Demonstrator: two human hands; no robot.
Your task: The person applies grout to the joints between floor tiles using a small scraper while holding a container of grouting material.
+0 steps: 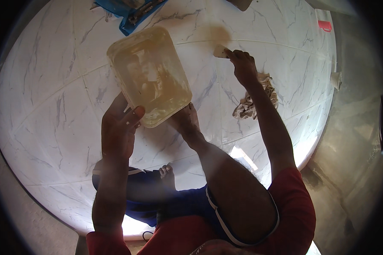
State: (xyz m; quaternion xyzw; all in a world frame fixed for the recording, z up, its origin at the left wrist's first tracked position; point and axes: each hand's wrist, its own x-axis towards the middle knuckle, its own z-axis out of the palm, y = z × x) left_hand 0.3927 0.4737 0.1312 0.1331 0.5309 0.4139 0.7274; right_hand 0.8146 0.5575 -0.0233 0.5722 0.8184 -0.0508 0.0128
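My left hand (122,123) grips the near left corner of a translucent, rectangular plastic tub (157,85). The tub is tilted so that its inside shows, smeared with a pale, cloudy residue. Off to the right, my right hand (244,64) pinches a small, flat, off-white piece (219,51), perhaps a scraper, low over the tiles. Its exact kind does not show. Beyond that piece lies a brownish blurred patch (217,35), which I cannot tell as a stain or a smudge on the lens. A crumpled brown cloth (259,100) rests by my right forearm.
White marbled tiles (42,140) make up the floor. At the far left sits a blue plastic bag (132,15) with metal tools on it. A dark object (241,3) is cut off at the top edge. A red mug (324,26) stands far right. My foot (187,121) is partly behind the tub.
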